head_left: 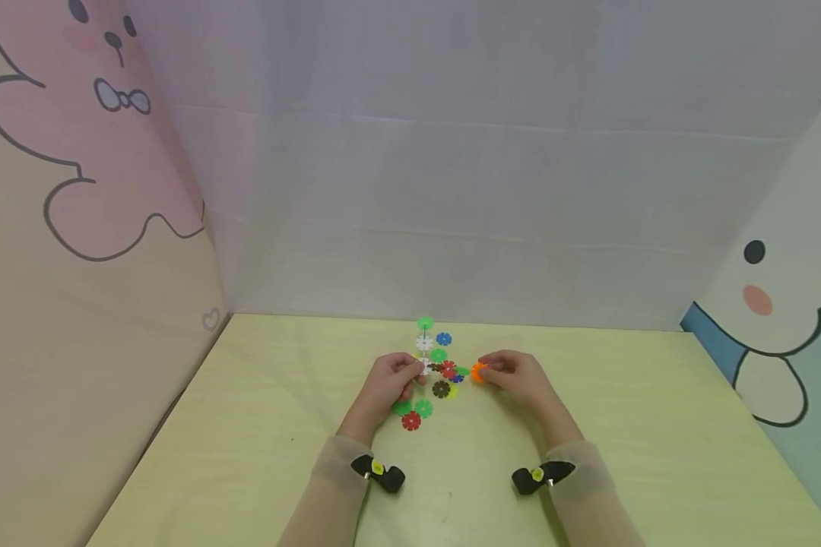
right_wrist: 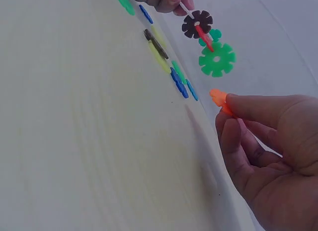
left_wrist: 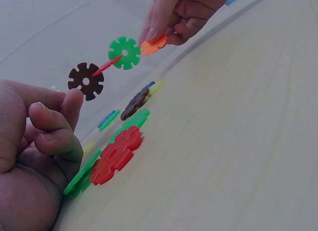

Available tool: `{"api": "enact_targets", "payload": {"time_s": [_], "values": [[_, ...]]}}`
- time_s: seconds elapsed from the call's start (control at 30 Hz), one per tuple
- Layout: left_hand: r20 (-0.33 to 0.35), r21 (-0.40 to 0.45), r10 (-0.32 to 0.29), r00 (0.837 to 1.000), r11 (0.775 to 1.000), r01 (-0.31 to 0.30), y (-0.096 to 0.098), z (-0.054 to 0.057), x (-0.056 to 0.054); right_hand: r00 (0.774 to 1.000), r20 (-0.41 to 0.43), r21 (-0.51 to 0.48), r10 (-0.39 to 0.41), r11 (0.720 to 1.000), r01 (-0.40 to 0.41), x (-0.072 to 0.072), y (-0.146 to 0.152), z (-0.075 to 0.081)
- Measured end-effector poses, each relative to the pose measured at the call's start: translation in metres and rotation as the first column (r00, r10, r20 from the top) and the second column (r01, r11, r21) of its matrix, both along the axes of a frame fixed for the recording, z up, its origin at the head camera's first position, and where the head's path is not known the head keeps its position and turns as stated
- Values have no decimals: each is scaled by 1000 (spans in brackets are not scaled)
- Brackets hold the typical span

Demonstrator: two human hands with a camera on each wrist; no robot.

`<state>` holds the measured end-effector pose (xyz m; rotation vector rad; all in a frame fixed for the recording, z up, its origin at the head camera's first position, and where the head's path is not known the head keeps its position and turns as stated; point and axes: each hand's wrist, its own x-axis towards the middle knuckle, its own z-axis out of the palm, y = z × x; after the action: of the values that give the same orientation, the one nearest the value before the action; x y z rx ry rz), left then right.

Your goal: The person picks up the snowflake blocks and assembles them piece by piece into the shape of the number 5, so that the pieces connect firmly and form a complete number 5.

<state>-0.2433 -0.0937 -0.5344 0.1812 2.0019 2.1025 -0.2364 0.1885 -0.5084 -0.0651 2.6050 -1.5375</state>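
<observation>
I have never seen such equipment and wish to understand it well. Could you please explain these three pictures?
There is no robot here; a person works with a bare left hand and right hand. One picture comes from a camera worn on the head; the other two, from the black wrist cameras. On the pale yellow table lie round, notched, plastic-looking pieces, including a red disc, green discs, a brown disc, a yellow disc and a blue disc. The left hand pinches the end of a chain of similar discs in white, brown, red and green. The right hand pinches an orange notched disc, apart from the chain.
</observation>
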Motion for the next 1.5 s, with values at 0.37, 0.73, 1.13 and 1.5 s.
{"api": "enact_targets", "payload": {"time_s": [0.37, 0.73, 1.13, 1.5], "values": [[-2, 2, -1, 1000, 1000, 1, 0, -3, -1, 998, 38, -227, -49, 972, 56, 20, -1, -1], [4, -3, -3, 1000, 1000, 3, -2, -3, -2, 992, 88, -400, -89, 909, 117, 22, -6, -9], [13, 4, 5, 1000, 1000, -5, 0, -1, -1, 994, 76, -417, -77, 903, 102, 21, -6, -23], [10, 16, 12, 1000, 1000, -12, 1, -2, -3, 995, 79, -437, -60, 895, 89, 20, -5, -23]]}}
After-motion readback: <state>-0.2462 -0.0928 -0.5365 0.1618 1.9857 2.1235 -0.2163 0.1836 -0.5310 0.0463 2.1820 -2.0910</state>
